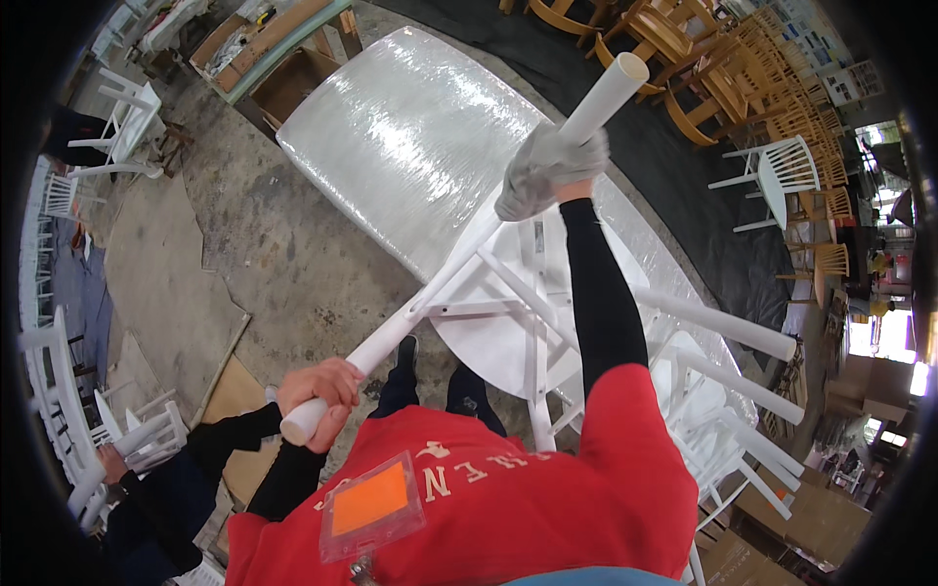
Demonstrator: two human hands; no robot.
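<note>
head view: upturned white painted wooden chair point(508, 322) held over plastic-wrapped white table point(410, 127), near its front edge. left hand point(318, 398), bare fingers curled tight round one leg's end. right hand point(549, 168), grey cloth pressed round another leg near its tip, fingers closed. grey concrete floor point(283, 254) beneath.

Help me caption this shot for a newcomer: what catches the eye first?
An upturned white chair fills the middle, its long leg gripped by the left hand low down and the right hand, wrapped in a grey cloth, near the top. Behind it lies a big plastic-wrapped tabletop; wooden chairs crowd the upper right.
</note>
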